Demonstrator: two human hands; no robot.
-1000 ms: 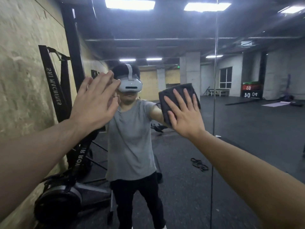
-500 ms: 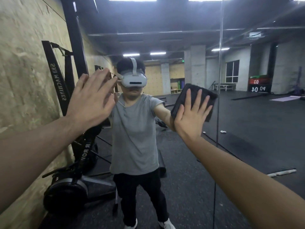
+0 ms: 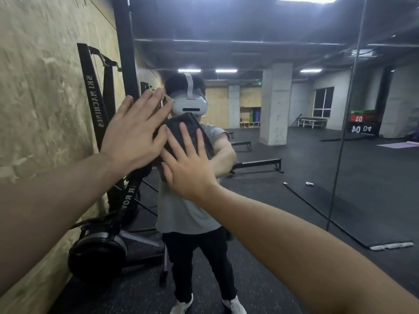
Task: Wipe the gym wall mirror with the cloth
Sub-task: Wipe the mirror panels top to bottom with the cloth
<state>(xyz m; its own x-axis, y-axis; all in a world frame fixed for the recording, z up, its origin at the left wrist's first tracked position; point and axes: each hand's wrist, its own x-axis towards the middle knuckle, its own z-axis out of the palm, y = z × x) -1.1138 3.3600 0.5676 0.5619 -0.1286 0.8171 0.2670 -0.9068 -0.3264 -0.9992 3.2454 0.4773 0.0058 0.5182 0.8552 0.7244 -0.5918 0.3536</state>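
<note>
Under your right palm: the dark cloth is spread flat against the mirror, its upper edge and right side showing past your fingers.
Cloth: folded into a rough rectangle, tilted, its top corner just below the reflected white headset.
Right hand: your fingers are straight and spread wide, pressing the cloth onto the glass; nothing is pinched or curled round.
Left hand: it is raised just beside your right hand, on its left, fingers straight and close together, holding nothing. Its fingertips reach up toward the mirror's dark frame edge; whether the palm actually touches the glass cannot be told. Its thumb side lies just against the left edge of the cloth.
Mirror: it fills the view ahead of both your hands, with a vertical seam well to the right of your right hand.
Beyond your hands, in the glass: the reflection of a person in a grey shirt and dark trousers, arms stretched forward.
Left of your left hand: a chipboard wall, and against it a black ski machine with white lettering, its round housing low down under your left forearm.
Far right of your right hand: reflected dark floor, a concrete pillar and a window.
</note>
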